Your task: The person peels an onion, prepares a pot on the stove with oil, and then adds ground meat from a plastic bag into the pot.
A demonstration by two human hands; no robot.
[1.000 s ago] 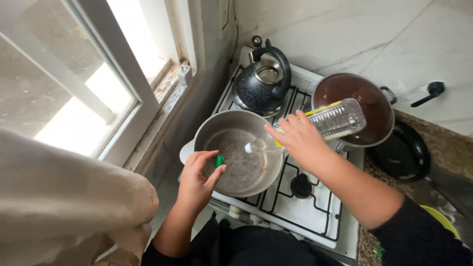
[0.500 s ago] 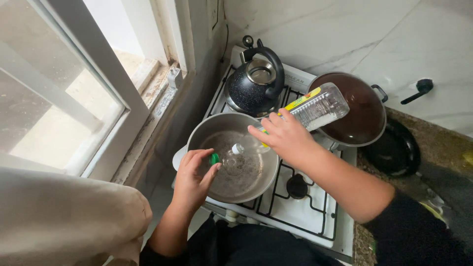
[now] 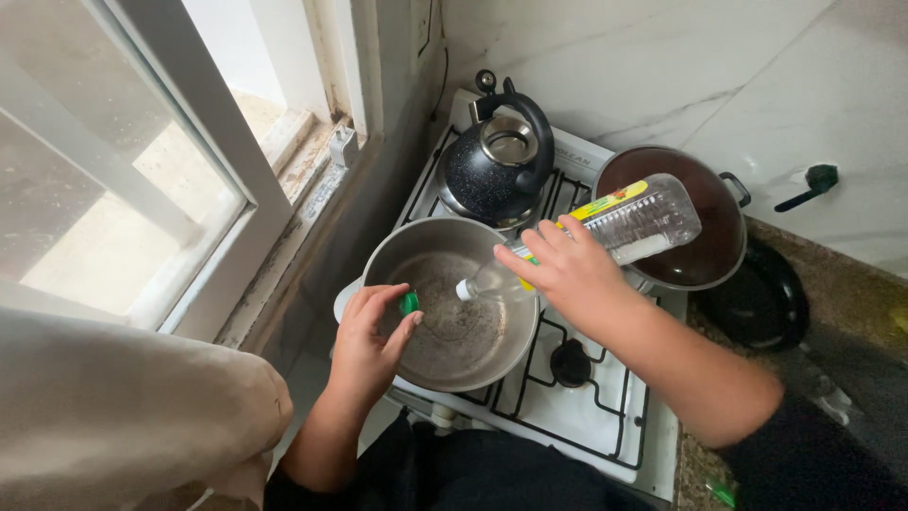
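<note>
My right hand (image 3: 567,270) grips a clear plastic bottle (image 3: 629,222) with a yellow label, tipped so its open neck points down over a steel pot (image 3: 452,301) on the front left burner. My left hand (image 3: 369,343) rests at the pot's near rim and pinches a small green bottle cap (image 3: 409,303). The pot's inside looks wet and scuffed. Whether liquid is coming out of the bottle is too small to tell.
A black kettle (image 3: 497,161) stands on the back left burner of the white gas stove (image 3: 577,388). A dark brown pan (image 3: 695,222) sits on the back right burner, a black pan (image 3: 761,303) beside the stove on the counter. A window (image 3: 142,170) is at left.
The view has shifted slightly. The bottle stays tipped over the pot in my right hand, and my left hand stays at the rim with the green cap.
</note>
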